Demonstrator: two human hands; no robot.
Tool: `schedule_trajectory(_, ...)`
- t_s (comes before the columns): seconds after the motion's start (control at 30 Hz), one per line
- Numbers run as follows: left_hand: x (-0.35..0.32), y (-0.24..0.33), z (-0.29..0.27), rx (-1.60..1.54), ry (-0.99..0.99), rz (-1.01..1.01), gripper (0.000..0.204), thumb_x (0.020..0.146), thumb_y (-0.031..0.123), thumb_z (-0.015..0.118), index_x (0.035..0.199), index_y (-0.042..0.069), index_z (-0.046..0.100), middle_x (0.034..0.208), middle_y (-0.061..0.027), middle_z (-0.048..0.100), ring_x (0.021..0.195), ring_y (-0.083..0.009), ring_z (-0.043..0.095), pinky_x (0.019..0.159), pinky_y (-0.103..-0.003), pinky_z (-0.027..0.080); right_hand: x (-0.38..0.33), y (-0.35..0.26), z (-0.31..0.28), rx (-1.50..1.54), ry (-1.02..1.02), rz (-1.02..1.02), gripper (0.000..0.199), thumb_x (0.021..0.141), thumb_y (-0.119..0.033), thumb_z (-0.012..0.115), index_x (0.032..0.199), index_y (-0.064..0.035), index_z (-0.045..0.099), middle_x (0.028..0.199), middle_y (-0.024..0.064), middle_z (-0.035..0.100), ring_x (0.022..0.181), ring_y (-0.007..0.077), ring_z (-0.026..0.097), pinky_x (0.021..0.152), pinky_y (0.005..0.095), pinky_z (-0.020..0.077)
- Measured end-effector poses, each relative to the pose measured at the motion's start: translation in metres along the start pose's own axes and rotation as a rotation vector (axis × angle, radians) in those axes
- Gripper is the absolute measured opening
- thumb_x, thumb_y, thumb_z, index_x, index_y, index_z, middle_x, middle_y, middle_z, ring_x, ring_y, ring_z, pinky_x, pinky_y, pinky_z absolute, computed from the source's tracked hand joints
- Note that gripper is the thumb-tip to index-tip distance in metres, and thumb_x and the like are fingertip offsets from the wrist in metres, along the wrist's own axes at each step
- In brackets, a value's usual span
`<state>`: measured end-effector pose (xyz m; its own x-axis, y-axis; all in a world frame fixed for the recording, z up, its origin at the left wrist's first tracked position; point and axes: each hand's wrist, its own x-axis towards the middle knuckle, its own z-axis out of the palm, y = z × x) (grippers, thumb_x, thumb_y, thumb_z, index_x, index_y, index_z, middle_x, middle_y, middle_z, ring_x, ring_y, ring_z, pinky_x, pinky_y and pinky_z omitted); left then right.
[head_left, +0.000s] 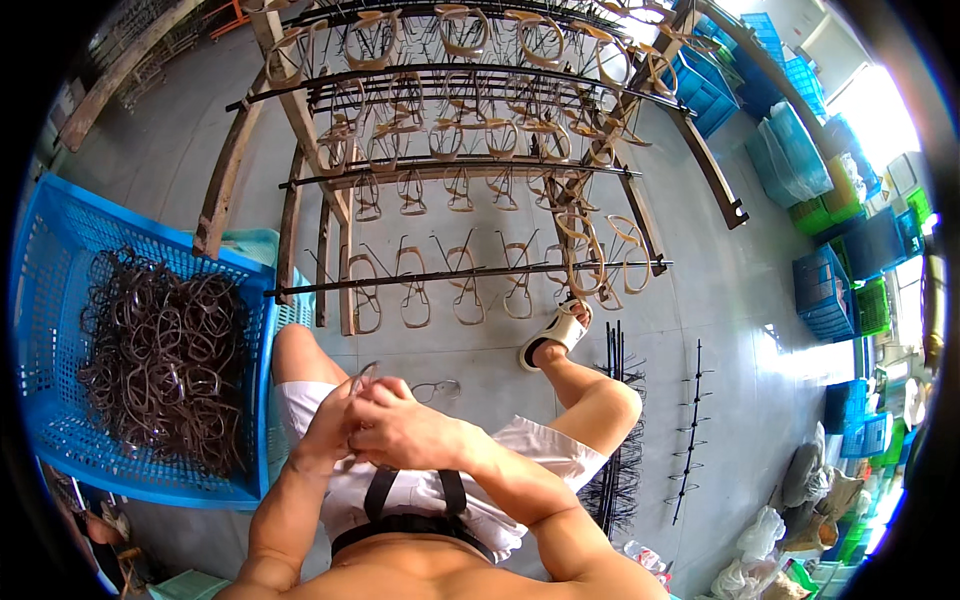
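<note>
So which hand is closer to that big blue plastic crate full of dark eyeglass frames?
Left. The left hand is just right of the blue plastic crate; the right hand sits beyond it, farther right, both holding a frame.

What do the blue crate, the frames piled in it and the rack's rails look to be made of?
Blue crate: apparently moulded plastic, with lattice walls and an even colour. Frames: thin glossy brown loops, probably plastic, though that is uncertain. Rack rails: dark, thin straight bars, likely metal, on weathered wooden posts.
</note>
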<state>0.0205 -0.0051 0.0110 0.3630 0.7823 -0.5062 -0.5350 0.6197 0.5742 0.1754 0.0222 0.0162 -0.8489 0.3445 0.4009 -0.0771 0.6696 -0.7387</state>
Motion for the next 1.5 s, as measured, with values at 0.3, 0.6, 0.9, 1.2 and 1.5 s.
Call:
schedule_trajectory(0.3, 0.011, -0.006, -0.025, -0.388, -0.201, 0.147, 0.037, 0.095, 0.036, 0.041, 0.128, 0.02, 0.046, 0.073, -0.0025, 0.046, 0.082, -0.0224, 0.055, 0.082, -0.05, 0.049, -0.039, 0.017, -0.06, 1.173, 0.833, -0.041, 0.021, 0.098, -0.021, 0.037, 0.092, -0.0036, 0.047, 0.082, 0.0121, 0.055, 0.079, 0.0224, 0.056, 0.074, 0.0381, 0.0455)
schedule_trajectory(0.6, 0.013, -0.019, -0.022, -0.185, -0.126, 0.073, 0.062, 0.076, -0.007, 0.047, 0.133, 0.016, 0.041, 0.103, -0.0068, 0.053, 0.1, -0.0217, 0.053, 0.077, -0.041, 0.053, -0.071, 0.11, -0.099, 0.197, 1.631, 0.549, 0.029, 0.097, -0.031, 0.042, 0.083, -0.0064, 0.048, 0.059, -0.0025, 0.04, 0.046, 0.0042, 0.039, 0.042, 0.0179, 0.0368)
schedule_trajectory(0.9, 0.026, -0.001, -0.027, 0.47, 0.142, 0.551, 0.033, 0.08, 0.0, 0.054, 0.113, 0.004, 0.049, 0.088, -0.0024, 0.046, 0.074, -0.0092, 0.047, 0.071, -0.024, 0.043, -0.067, 0.131, -0.103, -0.245, 1.549, 0.851, 0.031, 0.096, -0.027, 0.044, 0.107, -0.0002, 0.056, 0.057, 0.0049, 0.05, 0.05, 0.0116, 0.048, 0.046, 0.025, 0.0393)
schedule_trajectory(1.2, 0.069, 0.061, -0.052, 1.008, 0.863, 0.9, 0.029, 0.091, 0.015, 0.054, 0.117, 0.002, 0.052, 0.108, -0.0074, 0.055, 0.076, -0.0075, 0.045, 0.067, -0.021, 0.039, -0.066, 0.139, -0.112, 0.021, 1.519, 0.882, 0.03, 0.095, -0.021, 0.044, 0.109, 0.0031, 0.054, 0.075, 0.0066, 0.057, 0.068, 0.0112, 0.05, 0.062, 0.0266, 0.0418)
schedule_trajectory(1.5, 0.082, 0.061, -0.065, 0.677, 0.801, 0.8, 0.015, 0.091, 0.014, 0.053, 0.096, 0.0, 0.055, 0.095, -0.0093, 0.062, 0.079, -0.0106, 0.055, 0.072, -0.024, 0.045, -0.079, 0.123, -0.095, 0.848, 1.599, 0.398, 0.02, 0.093, -0.013, 0.045, 0.11, -0.0027, 0.048, 0.069, -0.0025, 0.042, 0.057, 0.0058, 0.038, 0.054, 0.021, 0.0396)
